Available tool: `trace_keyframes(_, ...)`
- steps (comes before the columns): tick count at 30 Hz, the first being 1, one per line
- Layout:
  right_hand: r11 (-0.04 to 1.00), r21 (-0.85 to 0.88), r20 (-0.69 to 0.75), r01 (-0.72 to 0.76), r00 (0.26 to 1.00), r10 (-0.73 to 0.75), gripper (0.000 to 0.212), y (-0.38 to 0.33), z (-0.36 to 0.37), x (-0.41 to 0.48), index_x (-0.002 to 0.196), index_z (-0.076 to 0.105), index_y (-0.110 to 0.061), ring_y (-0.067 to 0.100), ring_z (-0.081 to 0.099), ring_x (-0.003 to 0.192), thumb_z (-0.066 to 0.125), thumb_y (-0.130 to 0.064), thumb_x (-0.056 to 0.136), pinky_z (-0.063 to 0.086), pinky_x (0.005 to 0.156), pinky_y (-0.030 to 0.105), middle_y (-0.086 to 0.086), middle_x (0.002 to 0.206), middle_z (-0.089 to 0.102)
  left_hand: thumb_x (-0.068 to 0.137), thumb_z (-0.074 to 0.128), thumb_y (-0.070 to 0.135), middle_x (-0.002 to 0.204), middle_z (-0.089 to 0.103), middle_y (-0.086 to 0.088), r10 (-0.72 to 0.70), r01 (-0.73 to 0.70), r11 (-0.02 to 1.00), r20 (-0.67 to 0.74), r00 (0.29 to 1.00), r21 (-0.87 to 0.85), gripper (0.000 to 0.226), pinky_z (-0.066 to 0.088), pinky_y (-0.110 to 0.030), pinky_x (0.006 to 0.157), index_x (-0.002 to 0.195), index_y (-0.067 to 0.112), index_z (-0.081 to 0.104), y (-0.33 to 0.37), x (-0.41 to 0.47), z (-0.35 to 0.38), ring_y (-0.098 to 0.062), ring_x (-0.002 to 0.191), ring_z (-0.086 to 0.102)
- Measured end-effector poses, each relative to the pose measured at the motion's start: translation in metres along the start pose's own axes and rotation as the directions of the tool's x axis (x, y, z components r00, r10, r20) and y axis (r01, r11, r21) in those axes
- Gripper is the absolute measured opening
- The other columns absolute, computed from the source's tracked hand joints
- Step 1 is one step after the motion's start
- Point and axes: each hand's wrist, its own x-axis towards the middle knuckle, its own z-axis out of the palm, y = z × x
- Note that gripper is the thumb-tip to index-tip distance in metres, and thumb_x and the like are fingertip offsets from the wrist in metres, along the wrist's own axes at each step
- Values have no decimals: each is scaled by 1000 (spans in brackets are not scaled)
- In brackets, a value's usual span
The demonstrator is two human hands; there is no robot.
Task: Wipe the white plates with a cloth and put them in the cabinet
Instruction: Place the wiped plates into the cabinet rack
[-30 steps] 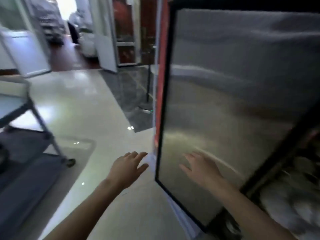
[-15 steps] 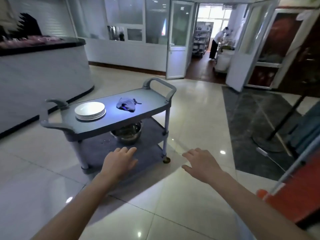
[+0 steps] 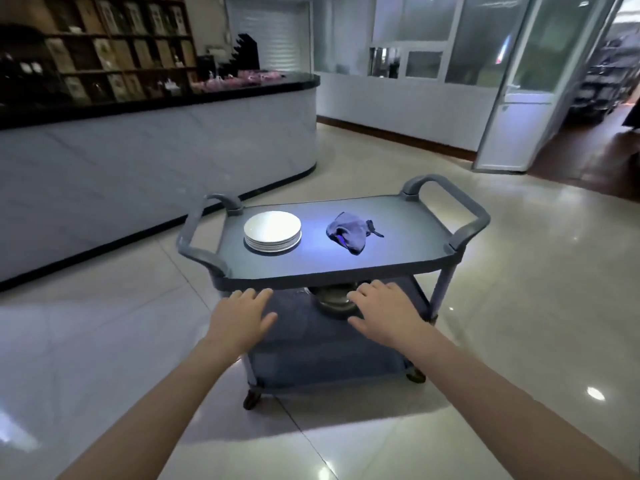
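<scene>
One at a time, lift plates [image 3: 272, 230] off the stack beyond the left hand [image 3: 240, 318], fetching the cloth [image 3: 349, 233] beyond the right hand [image 3: 386, 315], starting with both spread, apart and empty near the cart [image 3: 398, 251] edge.

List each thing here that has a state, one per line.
Grey plastic cart: upright on wheels.
Stack of round white plates: on cart top, untouched.
Crumpled blue cloth: bunched, right of plates, apart.
Metal bowl: on lower shelf, part hidden.
Left hand: open, empty.
Right hand: open, empty.
White glass door: open.
</scene>
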Motion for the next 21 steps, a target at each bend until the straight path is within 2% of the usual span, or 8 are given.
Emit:
trace_keyframes(7, 994, 56, -10, 98, 995, -97, 45, 19, 21, 127, 135, 48, -20, 27, 47, 119, 44, -45, 97, 38, 96, 40, 3, 131, 54, 102, 44, 50, 131, 62, -3, -101, 105, 993, 57, 993, -63, 51, 48, -41, 96, 146, 25, 46, -39, 98, 36, -27, 119, 57)
trace_keyframes(13, 989, 67, 13, 128, 992, -129, 46, 28, 44, 258, 138, 47, -21, 25, 46, 122, 43, -45, 98, 37, 99, 39, 2, 135, 53, 101, 42, 53, 130, 60, 0, -166, 168, 985, 41, 985, -49, 57, 50, -37, 87, 152, 31, 34, -83, 203, 65, -22, 119, 57)
trace_keyframes(17, 987, 93, 59, 133, 989, -138, 48, 34, 61, 342, 140, 44, -22, 24, 46, 122, 42, -46, 99, 37, 98, 38, 2, 137, 52, 102, 41, 53, 133, 56, 1, -194, 201, 970, 58, 979, -134, 58, 51, -34, 84, 155, 31, 30, -111, 269, 87, -20, 119, 56)
trace_keyframes(21, 977, 181, 68, 113, 990, -127, 52, 41, 83, 404, 146, 38, -25, 24, 40, 131, 42, -47, 99, 35, 101, 38, 1, 151, 39, 102, 42, 53, 144, 46, 4, -197, 215, 956, 103, 975, -202, 59, 49, -31, 86, 155, 32, 29, -132, 324, 112, -18, 124, 49)
